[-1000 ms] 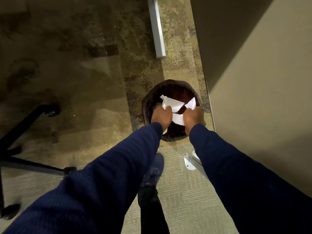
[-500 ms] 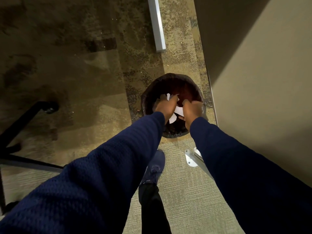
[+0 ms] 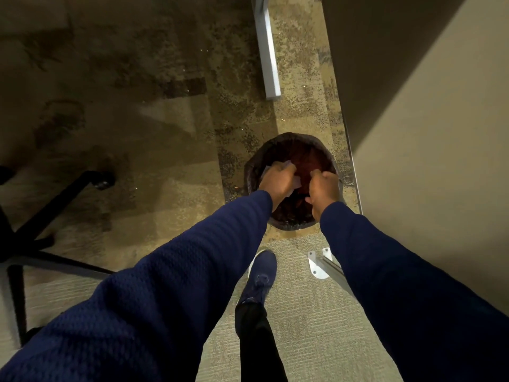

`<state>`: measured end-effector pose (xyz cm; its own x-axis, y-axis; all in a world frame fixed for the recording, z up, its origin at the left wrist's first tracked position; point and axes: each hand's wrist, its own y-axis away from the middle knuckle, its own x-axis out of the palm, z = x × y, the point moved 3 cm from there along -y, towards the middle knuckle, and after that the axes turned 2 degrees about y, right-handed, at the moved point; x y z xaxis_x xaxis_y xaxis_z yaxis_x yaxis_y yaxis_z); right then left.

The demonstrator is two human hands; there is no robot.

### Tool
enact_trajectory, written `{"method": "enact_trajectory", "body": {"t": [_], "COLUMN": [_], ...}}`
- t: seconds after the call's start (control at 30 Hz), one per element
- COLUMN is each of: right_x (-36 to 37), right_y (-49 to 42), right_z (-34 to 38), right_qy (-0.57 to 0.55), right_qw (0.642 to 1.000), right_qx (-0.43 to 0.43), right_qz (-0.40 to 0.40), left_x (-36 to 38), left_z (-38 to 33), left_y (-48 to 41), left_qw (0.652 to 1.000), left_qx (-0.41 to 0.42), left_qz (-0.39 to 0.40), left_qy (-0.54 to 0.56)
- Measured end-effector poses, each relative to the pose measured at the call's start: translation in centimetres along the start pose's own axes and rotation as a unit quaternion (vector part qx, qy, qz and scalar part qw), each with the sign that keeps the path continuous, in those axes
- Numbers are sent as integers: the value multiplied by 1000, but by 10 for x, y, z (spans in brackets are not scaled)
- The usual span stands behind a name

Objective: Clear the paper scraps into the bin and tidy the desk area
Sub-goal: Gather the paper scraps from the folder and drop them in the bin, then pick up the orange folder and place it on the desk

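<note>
A round dark bin (image 3: pixel 292 139) with a black liner stands on the carpet beside the desk panel. Both my hands are over its opening. My left hand (image 3: pixel 276 183) is curled around white paper scraps (image 3: pixel 297 183); small white edges stick out at its fingertips and under its palm. My right hand (image 3: pixel 323 188) hovers over the right half of the bin with fingers curled, and no paper shows in it. The bin's bottom is dark and mostly hidden by my hands.
A beige desk panel (image 3: pixel 427 133) rises on the right. A grey desk leg (image 3: pixel 267 51) lies ahead, a metal foot bracket (image 3: pixel 316 264) sits near my blue shoe (image 3: pixel 260 277). A black chair base with castors (image 3: pixel 41 232) spreads at the left.
The large white scraps held between both hands have shrunk from view into the bin. My hands have moved apart, and only small bits of paper remain at my left hand.
</note>
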<state>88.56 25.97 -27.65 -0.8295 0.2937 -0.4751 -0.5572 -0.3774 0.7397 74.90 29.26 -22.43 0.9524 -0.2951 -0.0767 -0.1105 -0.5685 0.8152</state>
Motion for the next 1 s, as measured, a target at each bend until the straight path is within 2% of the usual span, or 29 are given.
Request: {"method": "enact_trajectory", "body": {"t": [0.3, 0.47, 0.67, 0.87, 1.0], "right_x": [17, 65, 147, 228, 287], "right_y": [81, 143, 230, 311, 386], "right_z": [29, 52, 77, 91, 96], "right_qy": [-28, -45, -16, 37, 48], "right_qw": [999, 998, 991, 980, 966], "right_qx": [-19, -42, -98, -151, -197], "right_qz": [3, 27, 87, 122, 161], "left_x": [-70, -137, -248, -375, -464], "left_z": [-22, -29, -30, -11, 10], "left_y": [57, 90, 133, 178, 219], "left_qw": [1000, 998, 994, 985, 972], "left_qx": [16, 51, 78, 72, 84], "left_qz": [-2, -21, -60, -151, -204], "left_qy": [-2, 9, 57, 47, 85]}}
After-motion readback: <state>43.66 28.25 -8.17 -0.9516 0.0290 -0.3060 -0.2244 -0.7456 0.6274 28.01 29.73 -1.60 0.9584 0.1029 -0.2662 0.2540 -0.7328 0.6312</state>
